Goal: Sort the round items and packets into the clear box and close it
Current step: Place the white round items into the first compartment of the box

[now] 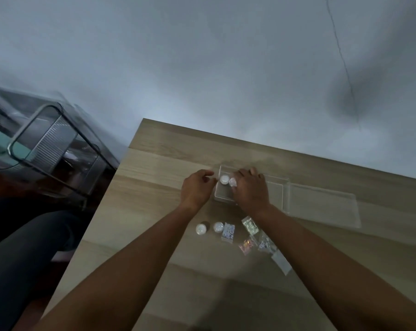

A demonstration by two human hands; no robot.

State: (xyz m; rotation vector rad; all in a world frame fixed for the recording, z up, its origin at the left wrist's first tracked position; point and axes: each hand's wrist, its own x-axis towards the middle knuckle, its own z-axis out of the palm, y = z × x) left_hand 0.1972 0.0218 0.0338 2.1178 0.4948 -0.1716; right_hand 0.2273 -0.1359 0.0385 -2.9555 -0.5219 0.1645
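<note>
Your wooden table (154, 187) carries everything, and the clear box (273, 185) lies across it in front of you, long axis running left to right, its lid (321, 206) folded open flat on the table off the right end. Both your hands are at the box's left end: your right hand (250, 187) reaches over the near wall with fingers curled down, a round white pot (232, 181) showing at its fingertips beside a second pot (224, 179) already inside; whether you grip it or have let go, I cannot tell. Your left hand (196, 188) rests just outside the left wall, loosely curled, and seems to hold nothing, though its fingertips are too blurred to be sure. What remains lies nearer you than the box: two round pots (201, 228) side by side below your left hand, and the glittery packets (228, 232) fanned out from the middle under your right forearm. So the next reach is likely back toward yourself, the left hand closer to the pots, the right to the packets.
</note>
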